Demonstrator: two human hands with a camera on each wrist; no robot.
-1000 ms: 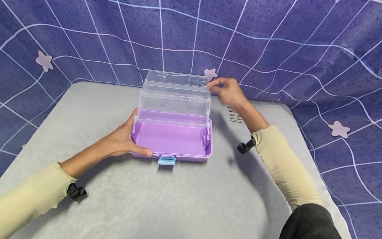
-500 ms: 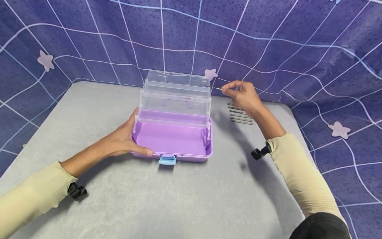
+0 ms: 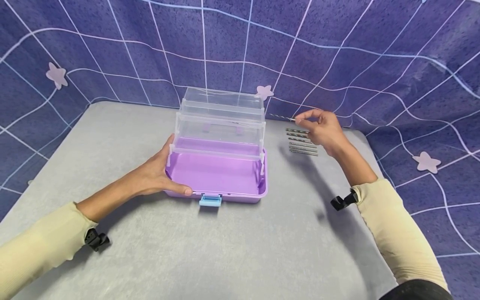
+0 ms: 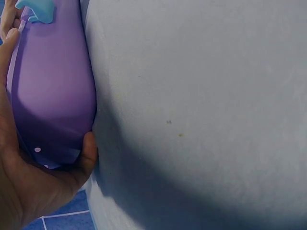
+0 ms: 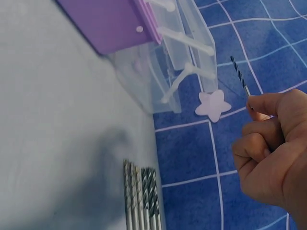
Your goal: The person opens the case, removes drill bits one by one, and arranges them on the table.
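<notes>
Pinching a drill bit (image 5: 239, 74), right hand (image 5: 273, 153); left wrist view alone shows left hand (image 4: 29, 182) gripping box (image 4: 50, 86)

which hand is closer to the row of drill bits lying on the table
Right. The right hand hovers just above the row of drill bits, pinching another drill bit. The left hand grips the purple box, on its far side from the row.
</notes>
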